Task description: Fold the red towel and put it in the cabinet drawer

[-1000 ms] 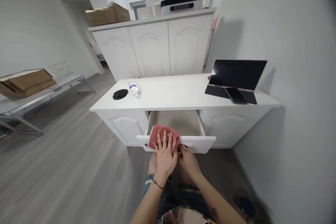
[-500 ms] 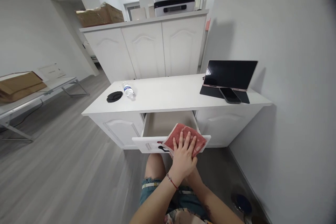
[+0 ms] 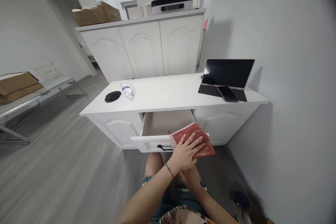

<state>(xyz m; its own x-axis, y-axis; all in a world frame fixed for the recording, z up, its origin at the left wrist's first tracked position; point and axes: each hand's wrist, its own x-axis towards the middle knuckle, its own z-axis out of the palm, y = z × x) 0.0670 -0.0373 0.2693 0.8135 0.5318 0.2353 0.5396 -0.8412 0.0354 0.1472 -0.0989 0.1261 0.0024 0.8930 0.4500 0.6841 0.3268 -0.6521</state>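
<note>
A folded red towel (image 3: 204, 136) with a pale edge is held up at the right front of the pulled-out drawer (image 3: 149, 143). My left hand (image 3: 183, 150), with a red bracelet at the wrist, lies palm down on the towel, its fingers spread. From below, my right hand (image 3: 190, 176) supports the towel. Its fingers are mostly hidden under the cloth and the left hand. The towel covers the right part of the drawer front, and a black handle (image 3: 164, 147) shows beside it.
On the white desk (image 3: 162, 94) lie a water bottle (image 3: 127, 91) and a black round item (image 3: 112, 96) at left. A tablet (image 3: 228, 73) and a phone (image 3: 227, 94) are at right. Behind stands a white cabinet (image 3: 141, 52); a wall (image 3: 294, 77) bounds the right side.
The towel has turned clockwise and shifted right, uncovering more of the drawer handle. My left hand has turned with it, its fingers now pointing more to the right.
</note>
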